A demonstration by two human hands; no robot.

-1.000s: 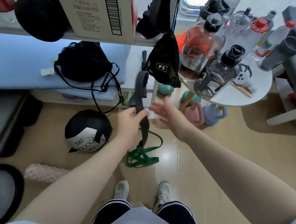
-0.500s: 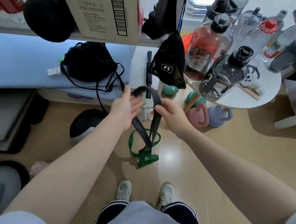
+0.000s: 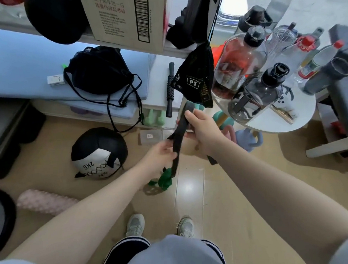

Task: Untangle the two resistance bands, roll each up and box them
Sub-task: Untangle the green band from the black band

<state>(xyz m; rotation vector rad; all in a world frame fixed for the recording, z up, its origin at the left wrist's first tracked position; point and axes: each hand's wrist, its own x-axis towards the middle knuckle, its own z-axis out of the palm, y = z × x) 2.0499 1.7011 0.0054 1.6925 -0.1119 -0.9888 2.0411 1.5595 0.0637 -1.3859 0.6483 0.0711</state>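
Still, progress: the bands were not yet separated; rolling and boxing remained.
Left hand (image 3: 164,153): pinched the black band (image 3: 179,140) low down.
Green band (image 3: 164,179): hung bunched under the left hand, caught on the black one.
Right hand (image 3: 202,129): gripped the black band's upper end.

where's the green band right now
In the head view the green resistance band hangs bunched just below the left hand, caught on the lower end of the black band, above the floor ahead of the shoes.
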